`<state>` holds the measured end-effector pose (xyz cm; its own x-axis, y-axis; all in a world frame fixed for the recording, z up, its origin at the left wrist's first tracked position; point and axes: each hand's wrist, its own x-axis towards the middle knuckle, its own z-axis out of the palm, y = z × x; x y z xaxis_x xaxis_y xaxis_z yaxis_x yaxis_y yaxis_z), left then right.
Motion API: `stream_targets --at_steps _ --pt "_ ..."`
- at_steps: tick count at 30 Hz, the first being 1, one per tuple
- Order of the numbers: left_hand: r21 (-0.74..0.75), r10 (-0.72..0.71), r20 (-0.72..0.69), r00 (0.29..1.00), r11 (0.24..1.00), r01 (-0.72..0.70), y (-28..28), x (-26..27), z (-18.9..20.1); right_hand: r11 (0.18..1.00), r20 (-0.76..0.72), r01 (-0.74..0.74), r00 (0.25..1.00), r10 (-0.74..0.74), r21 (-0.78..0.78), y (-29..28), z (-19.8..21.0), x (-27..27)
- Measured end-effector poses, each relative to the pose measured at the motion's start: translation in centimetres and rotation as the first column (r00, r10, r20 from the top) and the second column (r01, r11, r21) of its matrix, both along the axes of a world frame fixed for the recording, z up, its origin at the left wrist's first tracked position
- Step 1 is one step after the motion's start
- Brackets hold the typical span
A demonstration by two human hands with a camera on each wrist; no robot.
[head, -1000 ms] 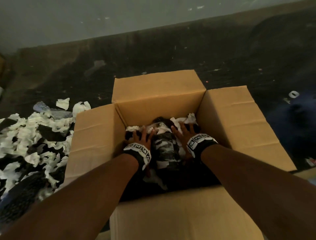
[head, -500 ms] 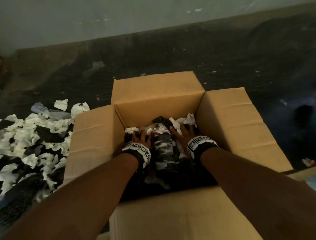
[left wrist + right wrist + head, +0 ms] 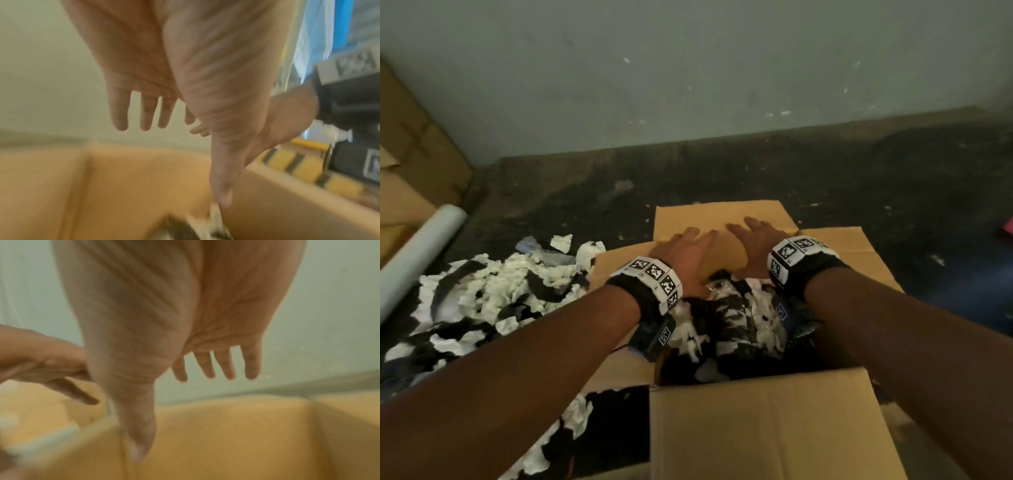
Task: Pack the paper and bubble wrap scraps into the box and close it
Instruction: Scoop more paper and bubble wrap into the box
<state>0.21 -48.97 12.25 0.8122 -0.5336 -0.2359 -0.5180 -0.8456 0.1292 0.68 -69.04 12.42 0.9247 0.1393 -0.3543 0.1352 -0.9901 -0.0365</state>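
Left of the box point(image 3: 774, 428), a heap of scraps point(image 3: 493, 301) lies unpacked on the floor. Over the box, the left hand point(image 3: 685, 253) and right hand point(image 3: 751, 245) reach flat, fingers spread and holding nothing, toward its far flap point(image 3: 722, 216), likely to fold it down. Whether they touch it I cannot tell; wrist views blur, and the box's bottom is hidden

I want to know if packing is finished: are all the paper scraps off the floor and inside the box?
No, a large pile of scraps lies on the floor left of the box in the head view.
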Motion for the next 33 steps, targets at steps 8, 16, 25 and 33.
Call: stream_targets --at_steps 8,16,25,33 --pt "-0.149 0.203 0.217 0.955 0.974 -0.173 14.0 -0.5 4.8 0.983 0.329 -0.113 0.942 0.059 0.148 13.4 4.9 0.0" --pt "-0.232 0.393 0.178 0.902 0.908 -0.350 33.0 -2.1 2.7 0.939 0.350 -0.263 0.920 0.175 0.223 31.0 4.4 0.3" --pt "-0.131 0.449 -0.070 0.891 0.881 -0.455 47.2 -7.6 -7.6 0.926 0.174 -0.167 0.978 0.113 0.338 44.7 -4.7 -2.6" --pt "-0.023 0.445 -0.255 0.859 0.885 -0.465 47.0 -17.5 -16.8 0.951 -0.104 0.082 0.993 -0.053 0.299 44.9 -15.2 -15.3"
